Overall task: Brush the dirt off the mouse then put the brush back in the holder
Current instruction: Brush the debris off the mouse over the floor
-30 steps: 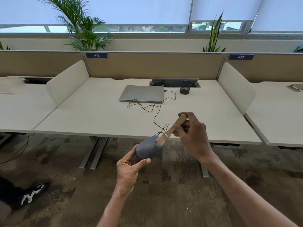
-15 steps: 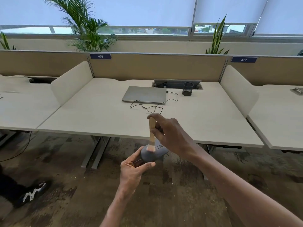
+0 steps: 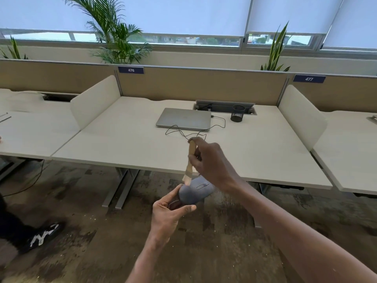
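A grey mouse [image 3: 195, 192] is held in the air in front of the desk's near edge, gripped at its rear end by my left hand [image 3: 168, 215]. My right hand [image 3: 212, 162] grips a small brush with a wooden handle [image 3: 191, 156], held nearly upright. Its pale bristles touch the top of the mouse near its left side. The mouse's black cable runs up over the desk toward the laptop. A black mesh holder [image 3: 237, 113] stands at the back of the desk, right of the laptop, far from both hands.
A shut silver laptop [image 3: 184, 118] lies on the pale desk [image 3: 122, 146] with a loose black cable in front of it. White side dividers [image 3: 94, 102] flank the desk. A person's black shoe [image 3: 43, 235] rests on the floor at the lower left.
The brush swung from a slant to nearly upright and moved left across the mouse's top. My left hand kept holding the mouse, shifting slightly.
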Motion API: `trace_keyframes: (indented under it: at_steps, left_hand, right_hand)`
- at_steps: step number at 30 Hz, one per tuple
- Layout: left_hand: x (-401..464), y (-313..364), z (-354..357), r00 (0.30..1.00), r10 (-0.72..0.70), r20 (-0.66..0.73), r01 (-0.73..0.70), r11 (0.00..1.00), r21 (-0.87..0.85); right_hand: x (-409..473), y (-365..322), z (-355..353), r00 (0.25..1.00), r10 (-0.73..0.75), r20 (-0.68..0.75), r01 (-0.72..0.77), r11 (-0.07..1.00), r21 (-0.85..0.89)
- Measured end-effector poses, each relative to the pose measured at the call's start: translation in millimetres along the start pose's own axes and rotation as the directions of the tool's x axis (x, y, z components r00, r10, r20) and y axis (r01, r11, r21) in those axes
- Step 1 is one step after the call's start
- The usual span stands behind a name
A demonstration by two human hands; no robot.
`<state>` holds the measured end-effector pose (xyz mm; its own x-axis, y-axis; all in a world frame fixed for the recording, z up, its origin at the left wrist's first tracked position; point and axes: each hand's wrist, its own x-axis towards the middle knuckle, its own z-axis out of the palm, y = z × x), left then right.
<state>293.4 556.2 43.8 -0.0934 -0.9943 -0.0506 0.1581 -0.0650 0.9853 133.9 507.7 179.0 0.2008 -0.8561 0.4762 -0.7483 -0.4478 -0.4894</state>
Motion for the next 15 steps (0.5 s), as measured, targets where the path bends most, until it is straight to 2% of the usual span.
trace_keyframes:
  at_steps: [3, 8, 10, 15]
  left_hand:
    - [-2.1, -1.6, -1.2, 1.0, -0.001, -0.007, 0.001, 1.0, -0.011]
    - [0.1, 0.8, -2.0, 1.0, -0.002, 0.001, 0.002, 1.0, -0.029]
    - [1.5, 1.2, -2.5, 1.0, 0.002, -0.001, -0.002, 0.999, -0.037]
    - [-0.2, 0.3, -2.5, 1.0, -0.01, -0.007, 0.01, 0.997, -0.077]
  right_hand:
    - [2.1, 6.0, -8.2, 0.997, 0.046, -0.056, -0.048, 0.998, -0.043]
    - [-5.3, 0.5, -6.7, 0.997, 0.069, 0.024, -0.072, 0.985, 0.157]
    - [-7.4, 1.6, -4.1, 0.997, 0.075, 0.025, -0.078, 0.987, 0.139]
    - [-7.4, 12.9, -13.4, 0.993, 0.087, -0.084, -0.082, 0.995, 0.052]
